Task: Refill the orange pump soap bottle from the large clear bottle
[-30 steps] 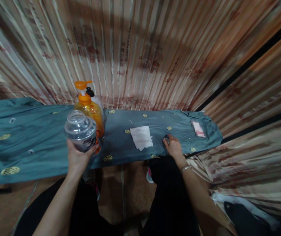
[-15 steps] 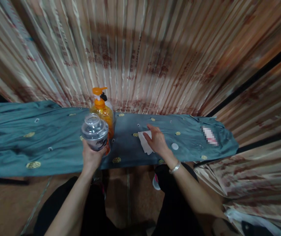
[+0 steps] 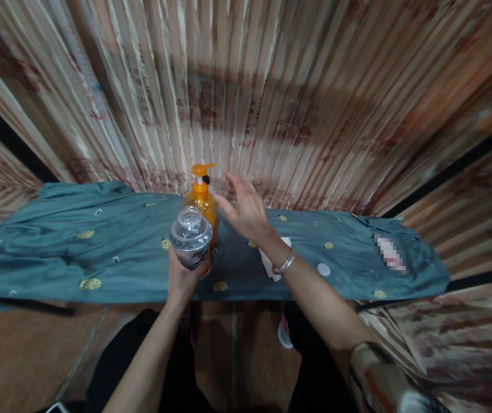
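Observation:
My left hand point(image 3: 184, 281) is wrapped around a clear plastic cup with a domed lid point(image 3: 191, 236), held upright near the front edge of the cloth-covered surface. Right behind the cup stands an orange pump bottle point(image 3: 205, 201), its lower part hidden by the cup and hand. My right hand point(image 3: 246, 209) is raised to the right of the pump bottle, fingers stretched and holding nothing. A dark nozzle shows just behind the bottle, and most of what it belongs to is hidden. Beneath my right wrist lies a white tissue point(image 3: 269, 264), partly covered.
A teal patterned cloth point(image 3: 125, 269) covers the long narrow surface. A round white cap point(image 3: 323, 269) lies to the right, with a blurred-out white packet point(image 3: 391, 253) farther along. Pleated curtains point(image 3: 246, 86) hang behind, and dark poles point(image 3: 456, 169) run along the sides.
My right hand has lifted off the tissue and moved up and left toward the pump bottle. The left hand still grips the cup; the whole view has shifted slightly.

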`<move>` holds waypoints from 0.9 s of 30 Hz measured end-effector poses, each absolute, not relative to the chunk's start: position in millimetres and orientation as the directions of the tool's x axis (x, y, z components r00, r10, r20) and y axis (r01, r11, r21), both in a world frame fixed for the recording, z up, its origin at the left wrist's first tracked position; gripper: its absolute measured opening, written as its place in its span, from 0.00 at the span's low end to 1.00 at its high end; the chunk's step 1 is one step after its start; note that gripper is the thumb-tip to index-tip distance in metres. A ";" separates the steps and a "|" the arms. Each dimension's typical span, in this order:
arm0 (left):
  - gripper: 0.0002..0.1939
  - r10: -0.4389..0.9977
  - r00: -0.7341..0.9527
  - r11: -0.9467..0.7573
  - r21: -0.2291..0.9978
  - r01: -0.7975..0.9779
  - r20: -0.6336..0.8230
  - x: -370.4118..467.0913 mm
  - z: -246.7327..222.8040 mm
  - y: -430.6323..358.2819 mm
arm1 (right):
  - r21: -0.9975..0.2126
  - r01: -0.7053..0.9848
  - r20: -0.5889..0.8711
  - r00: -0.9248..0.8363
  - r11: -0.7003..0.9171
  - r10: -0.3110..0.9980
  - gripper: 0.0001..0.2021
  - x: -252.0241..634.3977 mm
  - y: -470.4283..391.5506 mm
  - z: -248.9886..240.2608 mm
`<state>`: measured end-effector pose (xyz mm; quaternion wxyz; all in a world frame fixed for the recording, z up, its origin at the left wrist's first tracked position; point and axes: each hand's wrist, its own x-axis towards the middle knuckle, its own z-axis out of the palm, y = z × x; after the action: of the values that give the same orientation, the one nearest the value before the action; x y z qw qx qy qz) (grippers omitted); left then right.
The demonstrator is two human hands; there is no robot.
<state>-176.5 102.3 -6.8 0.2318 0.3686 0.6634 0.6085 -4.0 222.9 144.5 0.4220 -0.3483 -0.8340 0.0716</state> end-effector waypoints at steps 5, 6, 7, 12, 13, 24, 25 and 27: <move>0.64 0.773 -0.601 -0.117 0.977 0.177 0.201 -177.8 -10.0 99.2 | -0.411 0.554 0.599 -0.435 0.724 0.673 0.22 -23.3 235.4 173.1; 0.64 0.776 -0.596 -0.129 0.977 0.171 0.207 -178.0 -10.2 98.3 | -0.446 0.562 0.554 -0.438 0.696 0.708 0.23 -26.7 237.1 171.5; 0.64 0.779 -0.591 -0.137 0.977 0.166 0.209 -178.0 -10.4 97.6 | -0.483 0.565 0.507 -0.443 0.669 0.740 0.24 -30.3 239.0 168.3; 0.59 0.787 -0.579 -0.153 0.976 0.153 0.214 -175.1 -14.4 99.4 | -0.601 0.524 0.353 -0.504 0.604 0.789 0.27 -49.4 248.0 150.2; 0.58 0.788 -0.578 -0.150 0.977 0.153 0.211 -174.4 -15.9 100.7 | -0.604 0.528 0.334 -0.512 0.596 0.792 0.26 -51.9 249.1 149.1; 0.21 0.782 -0.607 0.005 0.973 0.233 0.142 -179.0 -22.1 105.3 | -0.583 0.605 0.346 -0.419 0.542 0.839 0.25 -17.8 253.0 153.7; 0.21 0.782 -0.609 0.016 0.971 0.237 0.135 -179.7 -21.0 106.2 | -0.581 0.610 0.358 -0.404 0.539 0.842 0.26 -9.2 252.3 155.2; 0.21 0.780 -0.613 0.032 0.970 0.241 0.127 -180.7 -18.6 109.1 | -0.569 0.619 0.374 -0.392 0.542 0.841 0.26 9.3 248.9 158.0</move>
<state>-180.7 109.1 -18.6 0.2297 0.3749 0.6805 0.5861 9.3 248.9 158.0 0.3229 -0.4469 -0.8164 0.1717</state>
